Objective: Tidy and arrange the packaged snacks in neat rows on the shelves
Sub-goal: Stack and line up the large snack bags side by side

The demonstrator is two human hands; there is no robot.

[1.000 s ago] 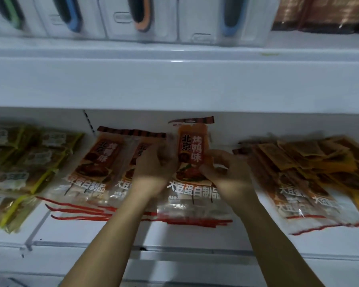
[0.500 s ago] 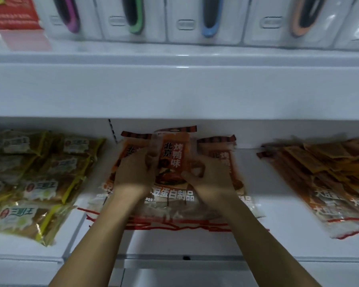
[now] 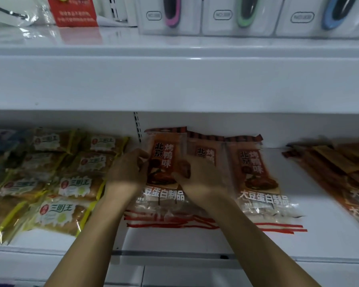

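The orange-and-clear plastic snack packet with white Chinese lettering (image 3: 164, 162) lies on top of a small stack of like packets at the centre of the white lower shelf (image 3: 195, 243), its top edge toward the back wall at 12 o'clock. The left hand (image 3: 129, 172) grips its left edge, fingers curled around the rim; the right hand (image 3: 197, 179) pinches its right edge, thumb on the printed face. Both hands are closed on this one packet. At 3 o'clock, just beside it and partly overlapped, lies a second orange packet (image 3: 257, 172), flat on the shelf. Further toward 3 o'clock, well apart, sits a loose heap of brown-orange packets (image 3: 340, 166). At 9 o'clock lie rows of yellow-edged clear packets (image 3: 71, 183), close to the left wrist.

Compared with half a second ago, the held packet has shifted left and lies flatter on the stack, uncovering more of the packet to its right; the view has also swung leftward, bringing a red card (image 3: 75, 11) on the upper shelf into sight at 11 o'clock.
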